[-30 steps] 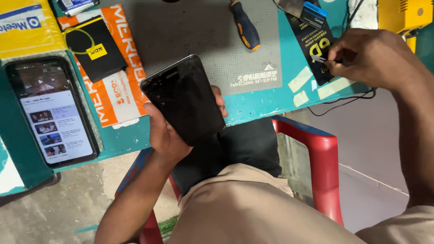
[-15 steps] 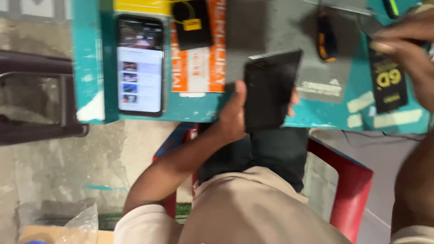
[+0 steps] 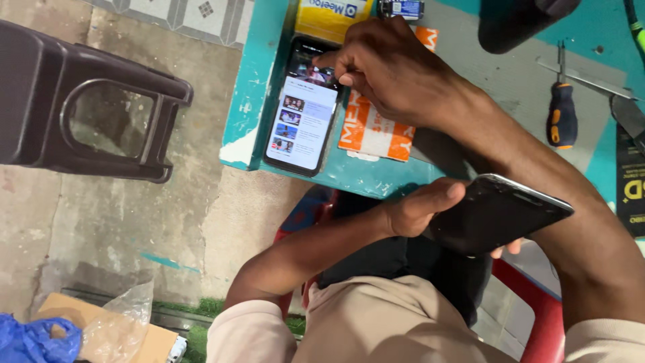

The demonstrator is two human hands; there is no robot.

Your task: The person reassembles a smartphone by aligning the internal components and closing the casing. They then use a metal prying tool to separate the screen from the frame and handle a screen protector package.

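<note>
Landmark: I take the lit smartphone (image 3: 302,111), a black glass slab with a bright scrolling screen, lying flat on the teal painted wooden table (image 3: 252,81).
Right hand (image 3: 396,74): I see it reach across to the lit smartphone's upper end; fingers bunched together, one fingertip (image 3: 321,59) touching the screen.
Left hand (image 3: 420,210): below and right of the lit smartphone, off the table edge; fingers clamped around a dark, glossy, unlit phone (image 3: 497,214).
Key relation: the lit smartphone's long axis runs away from me, slightly tilted; the right hand is nearer.
Orange printed card (image 3: 373,128): flat, just right of the lit smartphone.
Screwdriver (image 3: 562,114): black-and-orange rubbery handle, far right.
Dark plastic stool (image 3: 87,101): left, on rough concrete.
</note>
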